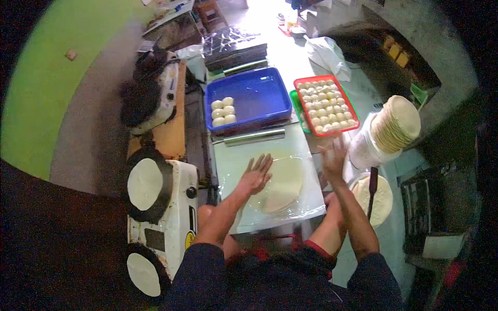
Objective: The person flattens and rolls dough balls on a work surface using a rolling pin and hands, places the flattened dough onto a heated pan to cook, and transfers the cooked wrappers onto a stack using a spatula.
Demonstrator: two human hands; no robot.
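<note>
A thin, flattened round of dough (285, 184) lies on a pale board (231, 160) that has a clear plastic sheet on it. My left hand (257, 176) rests flat on the dough's upper left edge, fingers spread and holding nothing. To the right of the board, my right hand (333, 158) is raised below the red tray (311, 132); its fingers are blurred but look apart. Rows of dough balls fill the red tray. Beyond the board, a blue tray (259, 96) has several dough balls (223, 111) at its left side. A metal rod (254, 137) lies between blue tray and board.
At the left, a white stove (179, 202) carries two dark pans with flat rounds (145, 184). A second stove (168, 88) stands behind it. On the right are a tall stack of flatbreads (397, 124) and a round container with flatbread (381, 202) and a dark-handled tool (372, 189).
</note>
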